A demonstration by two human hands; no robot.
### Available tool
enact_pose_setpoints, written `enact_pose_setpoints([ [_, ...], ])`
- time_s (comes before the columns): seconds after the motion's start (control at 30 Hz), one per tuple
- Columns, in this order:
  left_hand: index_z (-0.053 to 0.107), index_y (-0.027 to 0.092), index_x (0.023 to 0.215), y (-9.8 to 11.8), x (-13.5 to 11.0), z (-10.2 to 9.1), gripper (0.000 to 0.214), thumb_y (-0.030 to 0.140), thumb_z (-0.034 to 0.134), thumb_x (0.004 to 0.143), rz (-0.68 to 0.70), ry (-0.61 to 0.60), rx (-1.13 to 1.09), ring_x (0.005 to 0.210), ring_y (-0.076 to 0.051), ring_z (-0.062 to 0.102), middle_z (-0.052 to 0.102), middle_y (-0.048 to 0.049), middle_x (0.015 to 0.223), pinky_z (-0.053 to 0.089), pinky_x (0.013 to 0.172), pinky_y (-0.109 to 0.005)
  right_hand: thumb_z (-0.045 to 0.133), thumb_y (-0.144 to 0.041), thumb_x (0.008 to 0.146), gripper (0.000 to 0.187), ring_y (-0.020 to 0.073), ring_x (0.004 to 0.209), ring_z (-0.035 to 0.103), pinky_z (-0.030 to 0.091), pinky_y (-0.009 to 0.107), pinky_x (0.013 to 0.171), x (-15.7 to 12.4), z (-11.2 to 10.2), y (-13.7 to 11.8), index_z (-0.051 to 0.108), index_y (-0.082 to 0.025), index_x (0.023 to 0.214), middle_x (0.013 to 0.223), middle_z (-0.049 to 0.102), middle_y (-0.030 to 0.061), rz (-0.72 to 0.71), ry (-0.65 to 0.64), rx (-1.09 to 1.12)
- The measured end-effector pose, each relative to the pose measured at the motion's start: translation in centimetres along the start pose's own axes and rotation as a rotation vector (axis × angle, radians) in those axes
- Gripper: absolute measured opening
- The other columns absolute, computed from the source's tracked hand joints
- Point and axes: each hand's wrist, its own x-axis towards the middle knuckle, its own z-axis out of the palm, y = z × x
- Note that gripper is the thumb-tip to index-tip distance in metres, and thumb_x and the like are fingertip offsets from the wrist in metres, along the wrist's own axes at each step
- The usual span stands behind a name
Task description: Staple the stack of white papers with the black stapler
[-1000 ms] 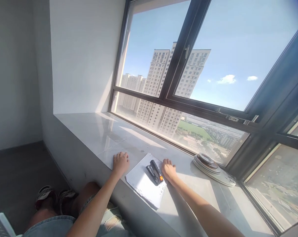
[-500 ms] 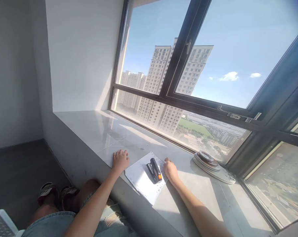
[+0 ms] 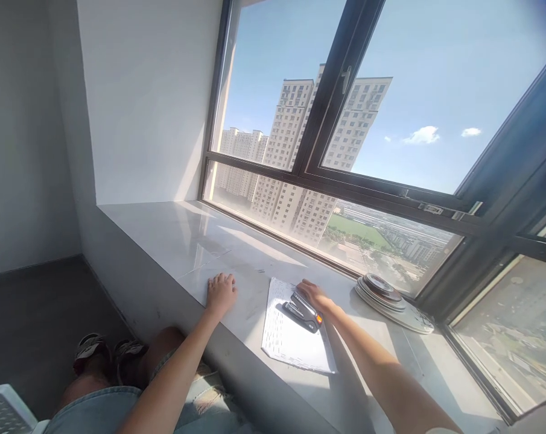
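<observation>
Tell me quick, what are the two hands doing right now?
Left hand: open, flat on the pale stone windowsill, holding nothing.
Right hand: against the black stapler with an orange tip lying on the white printed paper sheet; grip cannot be told.

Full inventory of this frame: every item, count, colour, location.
paper stack: 1, white with print, on the sill near its front edge
stapler: 1, black with orange tip, on the paper stack
round discs: 1 stack, count unclear, pale, on the sill by the glass, right
sill: 1, pale grey, below the window
window frame: 1, dark, behind the sill
sandals: 2, dark and pale, floor, lower left
left hand: flat on the sill, left of the paper stack
right hand: touching the stapler's far end
</observation>
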Motion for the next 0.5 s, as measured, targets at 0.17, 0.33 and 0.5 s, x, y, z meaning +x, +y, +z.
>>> enact_pose_setpoints([
  [0.17, 0.064, 0.021, 0.108, 0.2, -0.1, -0.1, 0.019, 0.022, 0.05, 0.095, -0.014, 0.013, -0.001, 0.126, -0.03, 0.056, 0.064, -0.0133, 0.123, 0.032, 0.116, -0.052, 0.049, -0.032, 0.097, 0.028, 0.0278, 0.11, 0.056, 0.045, 0.037, 0.091, -0.2, 0.2, -1.4, 0.074, -0.021, 0.104, 0.113, 0.063, 0.0126, 0.19, 0.212, -0.016],
  [0.33, 0.064, 0.02, 0.11, 0.6, -0.2, -0.3, 0.02, 0.022, 0.049, 0.096, -0.018, 0.004, 0.038, 0.129, -0.031, 0.054, 0.063, -0.0141, 0.125, 0.031, 0.116, -0.054, 0.027, -0.049, 0.108, 0.05, 0.0263, 0.099, 0.06, 0.048, 0.043, 0.096, -4.8, -0.7, -5.1, 0.069, -0.022, 0.107, 0.105, 0.064, 0.0112, 0.235, 0.349, 0.055],
  [0.5, 0.064, 0.02, 0.114, 0.7, -0.2, 0.0, 0.024, 0.027, 0.047, 0.099, 0.019, 0.011, 0.101, 0.131, -0.032, 0.052, 0.063, -0.0156, 0.126, 0.034, 0.113, -0.053, 0.055, -0.047, 0.101, 0.045, 0.0292, 0.124, 0.061, 0.051, 0.045, 0.105, -9.9, 0.6, -9.5, 0.053, -0.026, 0.14, 0.136, 0.062, 0.013, 0.056, 0.327, 0.166],
])
